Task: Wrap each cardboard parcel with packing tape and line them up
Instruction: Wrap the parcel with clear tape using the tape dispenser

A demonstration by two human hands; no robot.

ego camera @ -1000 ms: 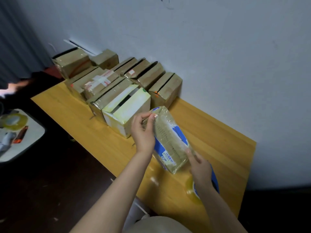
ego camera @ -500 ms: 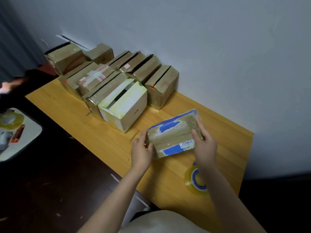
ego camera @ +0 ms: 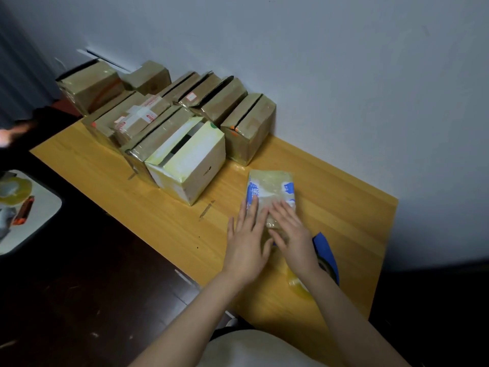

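– Blue-and-white print under glossy tape: is that the parcel [ego camera: 272, 186] being worked on? Where does it lie?

– Flat on the desk [ego camera: 349, 215], toward its right end, between the near edge and the wall edge and touching neither.

– And the grips?

– Neither one clasps anything. The left grip [ego camera: 247, 245] and the right grip [ego camera: 291, 234] are bare hands lying side by side. Their fingers are straight and their palms face down on the parcel's near half, pressing it onto the desk.

– Which way does it run?

– Its long axis points away from the person, toward the wall edge. The far half shows beyond the fingertips.

– Where must it go?

– To the line, I judge. The other parcels stand in two rows on the far left part of the desk. The brown parcel [ego camera: 250, 133] ends the row by the wall, and the pale yellow parcel [ego camera: 190, 165] ends the nearer row. Both lie ahead and to the left of the one under the palms. The brown one stands just beyond its far end, apart from it.

– So which grip leads?

– The left one, since it is on the side of the rows and so nearer to them. The move looks like a slide or lift away and leftward. It probably needs a turn onto one side too, since the lined-up parcels stand taller. The tape roll [ego camera: 326, 256] sits behind the right wrist, toward the near right corner and out of that path.
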